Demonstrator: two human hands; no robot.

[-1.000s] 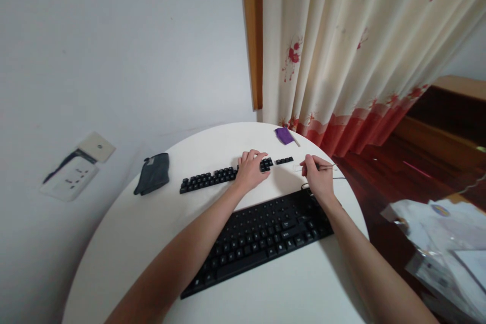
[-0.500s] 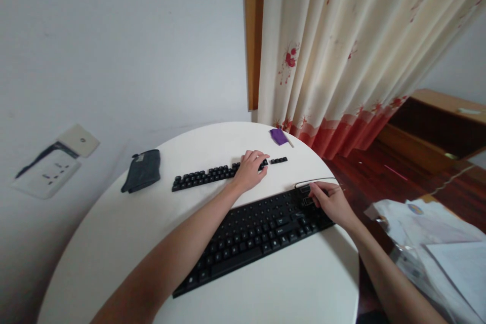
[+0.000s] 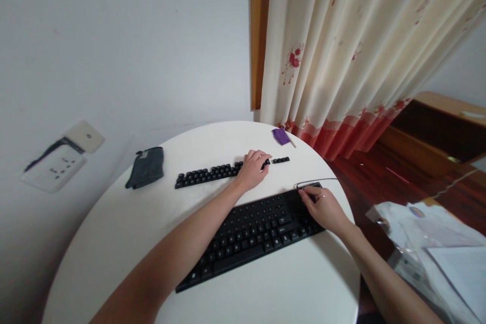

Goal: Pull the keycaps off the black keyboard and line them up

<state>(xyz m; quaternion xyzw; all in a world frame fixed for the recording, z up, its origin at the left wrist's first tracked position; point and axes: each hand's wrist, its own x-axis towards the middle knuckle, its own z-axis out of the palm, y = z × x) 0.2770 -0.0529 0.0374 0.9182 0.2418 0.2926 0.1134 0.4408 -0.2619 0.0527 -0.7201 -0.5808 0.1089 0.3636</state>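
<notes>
A black keyboard [image 3: 246,240] lies slanted on the round white table [image 3: 125,233]. Beyond it runs a row of loose black keycaps [image 3: 205,174], with a short group of keycaps [image 3: 281,160] at its right end. My left hand [image 3: 252,168] rests on the right part of that row, fingers spread and lying over the caps. My right hand [image 3: 322,205] sits on the keyboard's far right corner, fingers curled and pressed together on the keys; what they pinch, if anything, is hidden. The keyboard's thin cable [image 3: 317,181] loops just beyond that hand.
A dark grey pouch [image 3: 146,173] lies at the table's left. A small purple object [image 3: 281,135] sits near the far edge by the flowered curtain [image 3: 341,71]. A wall socket [image 3: 56,164] is at left. Papers and plastic bags [image 3: 436,233] lie right of the table.
My right hand came back from beyond the keyboard, where it held a thin tool, down onto the keyboard's far right corner. My left hand stayed on the keycap row.
</notes>
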